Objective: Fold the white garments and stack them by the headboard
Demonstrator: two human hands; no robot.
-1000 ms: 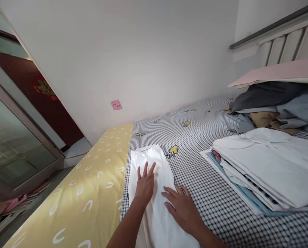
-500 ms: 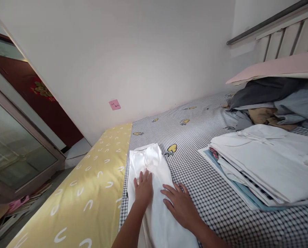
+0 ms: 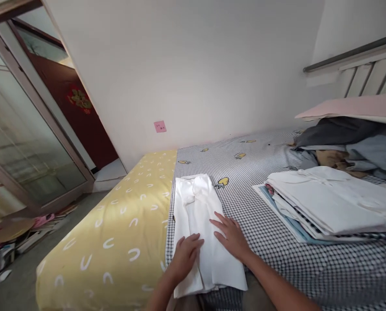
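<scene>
A white garment (image 3: 203, 222), folded into a long strip, lies on the checked bedspread with its lower edge toward me. Its far end is gathered into a twisted fold. My left hand (image 3: 186, 255) rests on the left half, low down, its fingers laid across the cloth and pointing right. On the right edge lies my right hand (image 3: 233, 237), palm down with fingers spread. Neither hand grips the cloth. Creases run lengthwise between the two hands.
A stack of folded clothes (image 3: 325, 203), white on top, sits to the right. Behind it are rumpled dark clothes (image 3: 332, 134) under a pink flat piece (image 3: 355, 106). Yellow patterned cloth (image 3: 115, 250) covers the bed's left side. Beyond that stands a glass door (image 3: 33, 129).
My left hand has slid down the garment toward me, and the right hand still lies along its right edge. The view has shifted, and the garment's near edge now shows.
</scene>
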